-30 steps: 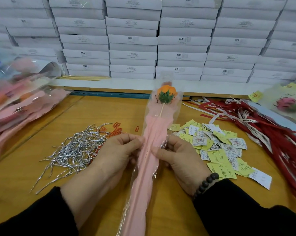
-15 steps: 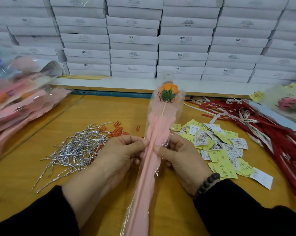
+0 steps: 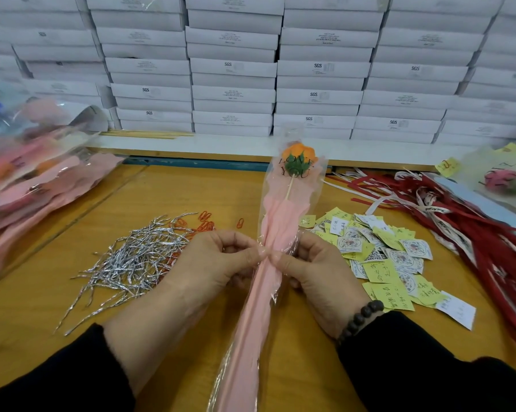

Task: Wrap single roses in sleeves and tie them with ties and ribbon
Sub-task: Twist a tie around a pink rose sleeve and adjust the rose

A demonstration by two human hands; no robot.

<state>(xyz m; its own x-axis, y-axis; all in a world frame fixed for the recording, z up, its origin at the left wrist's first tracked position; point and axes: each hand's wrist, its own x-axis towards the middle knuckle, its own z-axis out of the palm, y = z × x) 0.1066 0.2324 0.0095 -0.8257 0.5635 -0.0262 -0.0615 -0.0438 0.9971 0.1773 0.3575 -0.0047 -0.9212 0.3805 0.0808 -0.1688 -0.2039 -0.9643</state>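
One orange rose (image 3: 298, 151) in one pink sleeve (image 3: 276, 224), mid-bench; left hand (image 3: 212, 263) and right hand (image 3: 319, 269) both pinching the sleeve.

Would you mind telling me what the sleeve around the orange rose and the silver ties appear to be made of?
The sleeve looks like clear glossy plastic film, judging by its glare and see-through edges, lined with matte pink paper. The silver ties look like foil-covered wire: thin, kinked and shiny, though no core shows.
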